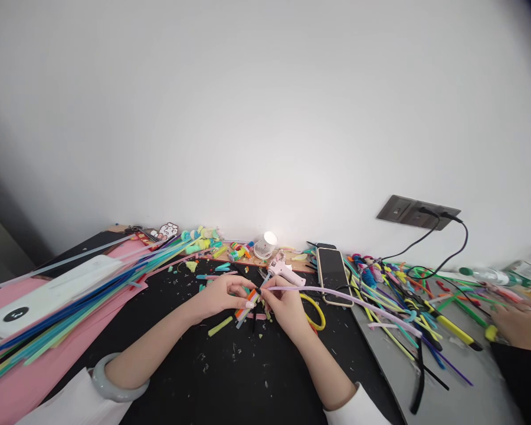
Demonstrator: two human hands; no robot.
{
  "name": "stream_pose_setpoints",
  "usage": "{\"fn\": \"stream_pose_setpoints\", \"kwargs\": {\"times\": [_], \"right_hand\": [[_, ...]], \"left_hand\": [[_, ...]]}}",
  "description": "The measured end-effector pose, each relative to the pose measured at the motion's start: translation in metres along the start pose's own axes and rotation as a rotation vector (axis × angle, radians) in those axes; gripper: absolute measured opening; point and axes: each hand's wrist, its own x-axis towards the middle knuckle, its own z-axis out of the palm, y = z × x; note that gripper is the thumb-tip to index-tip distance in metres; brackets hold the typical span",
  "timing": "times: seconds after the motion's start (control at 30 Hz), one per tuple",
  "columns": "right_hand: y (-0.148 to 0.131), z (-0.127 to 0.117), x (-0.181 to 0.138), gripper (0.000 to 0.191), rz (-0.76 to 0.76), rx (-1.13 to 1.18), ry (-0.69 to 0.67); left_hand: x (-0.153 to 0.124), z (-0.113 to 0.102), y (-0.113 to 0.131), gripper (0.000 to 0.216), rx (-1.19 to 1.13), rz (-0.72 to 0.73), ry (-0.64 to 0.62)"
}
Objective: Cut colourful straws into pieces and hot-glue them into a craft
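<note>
Close together over the black table mat, my left hand [223, 295] and my right hand [287, 310] meet at the fingertips. Pinched in my left fingers is a short orange piece [244, 307] with a dark end; its kind is unclear. My right hand is closed on a long lilac pipe cleaner [349, 297], which trails off to the right. Just behind my fingers lies a pale pink glue gun [287, 273]. Short cut pieces, among them a yellow-green one [220, 326], lie beneath and around my hands. Parts of what I hold are hidden by my fingers.
A phone [333, 274] and a paper cup [265, 247] stand near the wall. Pipe cleaners [84, 307] and a white box [48, 295] lie left. At right are a yellow cutter [458, 332], a bottle [487, 275], wall-socket cables [462, 248] and another person's hand [520, 324].
</note>
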Motion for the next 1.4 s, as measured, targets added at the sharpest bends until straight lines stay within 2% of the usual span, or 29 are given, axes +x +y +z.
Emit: {"fn": "stream_pose_setpoints", "kwargs": {"times": [0.5,0.77,0.9,1.1,1.3,1.4], "right_hand": [[0.008,0.004,-0.003,0.012,-0.039,-0.07,-0.076],[0.006,0.003,-0.003,0.017,-0.102,-0.067,-0.029],[0.001,0.003,-0.003,0.015,-0.119,-0.063,0.015],[-0.003,0.002,-0.005,0.016,-0.184,-0.207,0.05],[-0.003,0.003,-0.006,0.02,-0.408,-0.342,-0.033],[-0.001,0.003,-0.004,0.021,-0.399,-0.344,-0.027]], "left_hand": [[-0.003,0.012,0.01,0.041,-0.066,-0.06,-0.045],[-0.004,0.014,0.012,0.04,-0.089,-0.07,0.015],[-0.003,0.013,0.013,0.042,-0.118,-0.03,0.07],[-0.005,0.01,0.02,0.04,-0.111,0.046,0.167],[-0.002,0.007,0.015,0.032,-0.12,0.104,0.247],[-0.001,0.006,0.011,0.031,-0.102,0.101,0.255]]}}
